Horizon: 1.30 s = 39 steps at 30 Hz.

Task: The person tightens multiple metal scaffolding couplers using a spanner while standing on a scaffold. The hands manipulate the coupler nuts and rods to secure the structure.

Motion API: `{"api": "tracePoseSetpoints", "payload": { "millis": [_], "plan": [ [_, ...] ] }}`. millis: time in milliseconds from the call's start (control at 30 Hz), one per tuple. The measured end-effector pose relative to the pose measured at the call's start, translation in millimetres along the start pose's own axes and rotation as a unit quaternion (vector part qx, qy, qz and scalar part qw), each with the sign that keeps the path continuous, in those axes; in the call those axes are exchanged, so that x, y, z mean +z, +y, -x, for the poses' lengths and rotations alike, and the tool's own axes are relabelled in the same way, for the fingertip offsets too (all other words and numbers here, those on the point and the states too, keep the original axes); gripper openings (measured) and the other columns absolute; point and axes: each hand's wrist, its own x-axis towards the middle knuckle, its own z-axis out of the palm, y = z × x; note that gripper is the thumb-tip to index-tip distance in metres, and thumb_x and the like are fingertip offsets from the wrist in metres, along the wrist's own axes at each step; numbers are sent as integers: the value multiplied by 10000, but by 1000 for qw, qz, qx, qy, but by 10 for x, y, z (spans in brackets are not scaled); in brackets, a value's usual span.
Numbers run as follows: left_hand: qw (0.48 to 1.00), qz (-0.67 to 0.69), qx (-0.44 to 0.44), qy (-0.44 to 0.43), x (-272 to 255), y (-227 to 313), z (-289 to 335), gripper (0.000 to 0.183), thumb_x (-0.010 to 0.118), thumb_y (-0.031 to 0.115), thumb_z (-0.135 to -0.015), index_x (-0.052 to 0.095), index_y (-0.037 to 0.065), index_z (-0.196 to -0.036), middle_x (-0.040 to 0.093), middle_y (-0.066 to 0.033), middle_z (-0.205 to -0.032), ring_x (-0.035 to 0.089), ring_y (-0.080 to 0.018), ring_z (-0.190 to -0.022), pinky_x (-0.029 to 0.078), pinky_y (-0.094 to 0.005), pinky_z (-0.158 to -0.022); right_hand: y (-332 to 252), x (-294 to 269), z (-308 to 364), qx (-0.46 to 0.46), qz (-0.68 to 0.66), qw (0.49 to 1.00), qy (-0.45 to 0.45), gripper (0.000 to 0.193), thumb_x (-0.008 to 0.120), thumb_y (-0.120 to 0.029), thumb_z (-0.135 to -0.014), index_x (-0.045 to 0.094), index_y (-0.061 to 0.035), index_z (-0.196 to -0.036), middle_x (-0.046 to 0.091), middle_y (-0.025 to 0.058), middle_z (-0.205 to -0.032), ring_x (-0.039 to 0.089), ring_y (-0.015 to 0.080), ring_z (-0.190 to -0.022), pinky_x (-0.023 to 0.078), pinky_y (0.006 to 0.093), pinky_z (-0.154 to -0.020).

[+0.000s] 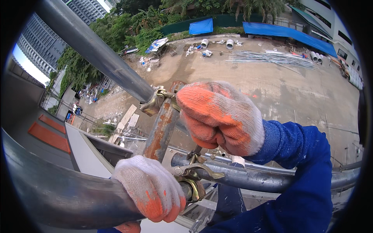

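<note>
nearest the camera, the left hand [149, 188] in a white and orange glove is wrapped tight around the big pipe [58, 186] that sweeps from 9 o'clock to the middle, gripping it right beside the clamp [192, 178]. that clamp looks open, its hinged strap standing loose off the grey pipe [252, 178] that runs off toward 3 o'clock, so that joint doesn't look fastened to me.

just above, the right hand [219, 116] is clenched into a fist at the top of the rusty post [161, 128], right at the upper coupler [155, 99]. can't tell if there's a tool inside the glove or just the post. that coupler already sits around the post and the long tube [93, 48] heading up to 11 o'clock, so that bit looks joined, tight or not i can't say.

my read: frame pieces are in place, the fastening is partway, lower clamp left to close.

far below at 12 to 2 o'clock there's a dirt yard [279, 89] with a bundle of rods [272, 58] and blue tarps [287, 33].
</note>
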Motion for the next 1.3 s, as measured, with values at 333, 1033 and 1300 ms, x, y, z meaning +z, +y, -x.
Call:
{"api": "tracePoseSetpoints", "payload": {
  "millis": [333, 1033, 1300],
  "plan": [
    [1000, 9, -7, -1, 190, 110, 31, 280, 731, 171, -811, 605, -31, -959, 651, -147, -805, 684, -344, -758, 557, -545, -709, -202, -29, 545, 21, -4, 999, -25, 360, 628, -294, -878, 555, -38, -636, 475, 30, -529, 409, 168, -468, 397, 354, -526],
    [994, -5, -63, 84, 270, 161, -40, 242, 794, 145, -736, 640, 10, -867, 638, -132, -818, 657, -283, -681, 538, -381, -598, -136, -289, 700, -97, -32, 985, -141, 361, 650, -128, -854, 467, -53, -551, 449, 47, -523, 408, 216, -456, 429, 405, -590],
    [995, -48, -38, 73, 259, 151, -20, 226, 796, 162, -736, 646, 18, -825, 640, -125, -795, 664, -273, -659, 542, -376, -580, -282, -454, 334, -94, -107, 988, 64, 384, 490, -348, -946, 500, -105, -649, 439, -31, -489, 407, 139, -413, 447, 359, -543]
  ]
}}
